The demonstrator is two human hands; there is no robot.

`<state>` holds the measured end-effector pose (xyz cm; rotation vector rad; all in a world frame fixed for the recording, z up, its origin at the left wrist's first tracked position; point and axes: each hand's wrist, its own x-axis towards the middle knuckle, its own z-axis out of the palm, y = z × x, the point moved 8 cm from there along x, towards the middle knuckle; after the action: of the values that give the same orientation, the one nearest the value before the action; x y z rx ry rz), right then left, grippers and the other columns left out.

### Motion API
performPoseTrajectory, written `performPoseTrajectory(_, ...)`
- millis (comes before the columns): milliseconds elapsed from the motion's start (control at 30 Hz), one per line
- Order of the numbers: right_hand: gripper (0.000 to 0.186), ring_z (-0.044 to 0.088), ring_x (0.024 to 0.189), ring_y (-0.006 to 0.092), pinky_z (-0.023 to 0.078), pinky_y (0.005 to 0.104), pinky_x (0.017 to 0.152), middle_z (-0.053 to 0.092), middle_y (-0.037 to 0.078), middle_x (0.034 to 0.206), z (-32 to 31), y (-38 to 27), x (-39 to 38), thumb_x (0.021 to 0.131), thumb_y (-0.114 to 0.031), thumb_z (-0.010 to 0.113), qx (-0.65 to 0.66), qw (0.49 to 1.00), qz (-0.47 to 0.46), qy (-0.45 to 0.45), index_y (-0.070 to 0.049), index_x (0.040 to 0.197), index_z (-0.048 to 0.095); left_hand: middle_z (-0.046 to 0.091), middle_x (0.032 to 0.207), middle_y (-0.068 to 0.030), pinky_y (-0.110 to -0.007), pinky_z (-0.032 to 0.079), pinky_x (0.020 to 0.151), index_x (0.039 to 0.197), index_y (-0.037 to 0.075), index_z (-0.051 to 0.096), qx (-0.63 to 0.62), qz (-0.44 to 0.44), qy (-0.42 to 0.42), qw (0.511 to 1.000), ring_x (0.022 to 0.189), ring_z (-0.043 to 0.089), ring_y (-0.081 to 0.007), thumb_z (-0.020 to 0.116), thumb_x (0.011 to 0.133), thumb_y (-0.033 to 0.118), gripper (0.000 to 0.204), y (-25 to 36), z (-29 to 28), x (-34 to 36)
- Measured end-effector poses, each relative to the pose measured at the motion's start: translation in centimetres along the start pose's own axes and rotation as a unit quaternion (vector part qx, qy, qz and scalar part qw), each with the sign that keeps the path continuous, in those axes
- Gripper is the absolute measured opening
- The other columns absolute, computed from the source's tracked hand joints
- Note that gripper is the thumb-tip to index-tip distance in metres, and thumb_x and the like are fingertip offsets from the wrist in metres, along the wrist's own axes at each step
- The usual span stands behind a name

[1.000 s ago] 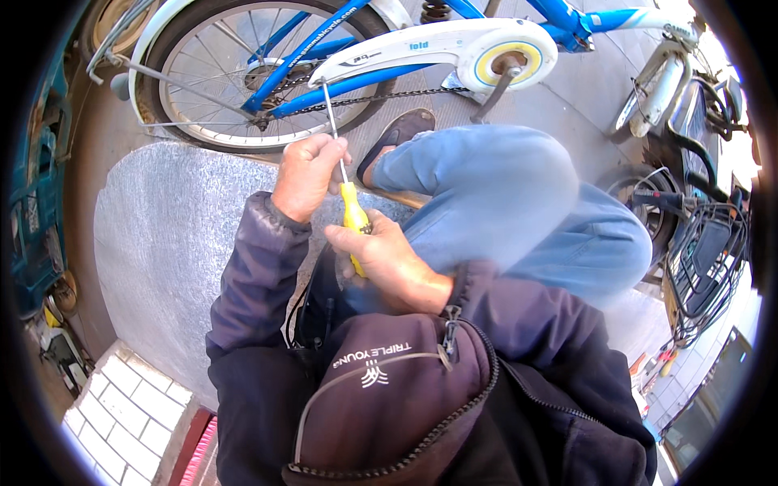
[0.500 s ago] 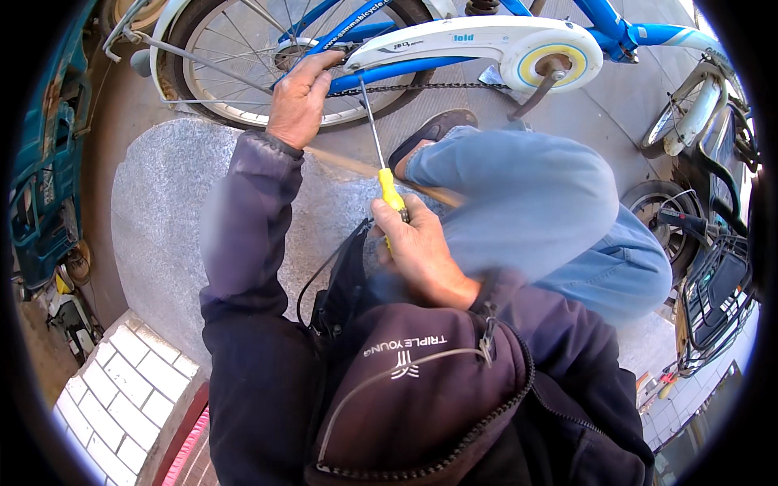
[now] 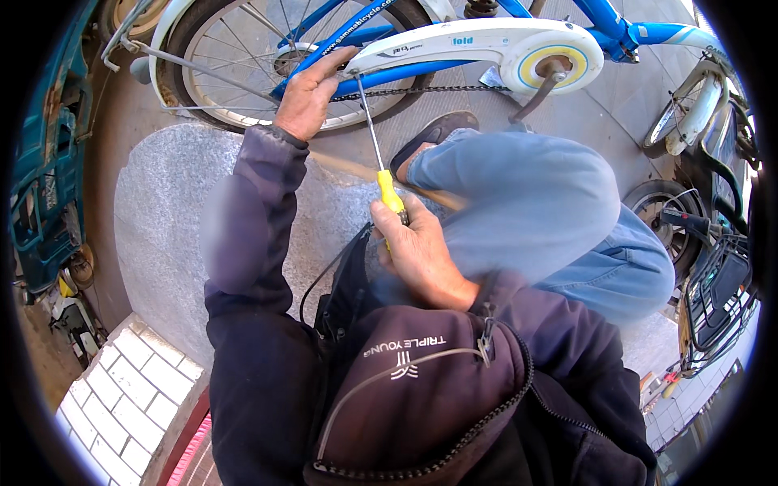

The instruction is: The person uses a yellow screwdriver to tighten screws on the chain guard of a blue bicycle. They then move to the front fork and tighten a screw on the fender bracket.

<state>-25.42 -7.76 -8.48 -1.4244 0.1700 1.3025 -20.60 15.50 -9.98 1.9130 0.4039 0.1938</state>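
Head cam: R hand [image 3: 421,253] is clamping a yellow-handled screwdriver [image 3: 389,190], shaft pointing far & slightly left, tip sitting at left end of white bike chain guard [image 3: 442,44]. L hand [image 3: 308,99] is resting nearer that end, fingertips alongside; can't tell if pinching.

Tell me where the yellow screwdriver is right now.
In the head view, the yellow screwdriver is just above centre, handle in the right grip, tip near the left end of the white chain guard.
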Motion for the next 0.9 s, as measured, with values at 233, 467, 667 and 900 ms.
performPoseTrajectory(233, 0.034, 0.046, 0.050, 0.0075, 0.036, 0.0219, 0.043, 0.052, 0.002, 0.073, 0.3, 0.3, 0.1, 0.092, -0.031, 0.060, 0.008, 1.000, 0.013, -0.015, -0.002, 0.104, 0.049, 0.051, 0.135, -0.0111, -0.034, 0.032, 0.109, 0.136, 0.007, 0.048, -0.029, -0.003, -0.001, 1.000, 0.128, 0.045, -0.0239, 0.038, 0.091, 0.003, 0.046, 0.0, -0.1, -0.1)
performPoseTrajectory(467, 0.034, 0.045, 0.049, 0.0094, 0.036, 0.0232, 0.043, 0.052, 0.003, 0.076, 0.4, 0.3, 0.1, 0.093, -0.034, 0.059, 0.042, 0.998, 0.035, -0.027, -0.003, 0.104, 0.050, 0.052, 0.135, -0.0116, -0.034, 0.032, 0.109, 0.135, 0.006, 0.049, -0.027, -0.007, 0.006, 1.000, 0.127, 0.046, -0.0237, 0.037, 0.091, 0.002, 0.046, -0.2, -0.1, -0.2)
performPoseTrajectory(667, 0.035, 0.051, 0.058, 0.0122, 0.042, 0.0257, 0.051, 0.057, 0.006, 0.083, 0.2, 0.2, -0.3, 0.096, -0.035, 0.052, 0.168, 0.982, 0.062, -0.062, -0.004, 0.112, 0.053, 0.051, 0.135, -0.0120, -0.034, 0.032, 0.109, 0.135, 0.006, 0.048, -0.037, -0.009, 0.004, 0.999, 0.128, 0.046, -0.0240, 0.038, 0.091, 0.002, 0.046, -0.2, -0.1, -0.2)
performPoseTrajectory(900, 0.034, 0.057, 0.076, 0.0130, 0.048, 0.0271, 0.066, 0.060, 0.007, 0.093, 1.1, -0.2, 0.1, 0.095, -0.030, 0.055, 0.104, 0.989, 0.047, -0.091, -0.002, 0.114, 0.055, 0.051, 0.135, -0.0137, -0.033, 0.032, 0.109, 0.135, 0.004, 0.048, -0.049, -0.001, 0.011, 0.999, 0.129, 0.045, -0.0235, 0.038, 0.090, 0.000, 0.046, -0.2, 0.0, -0.4)
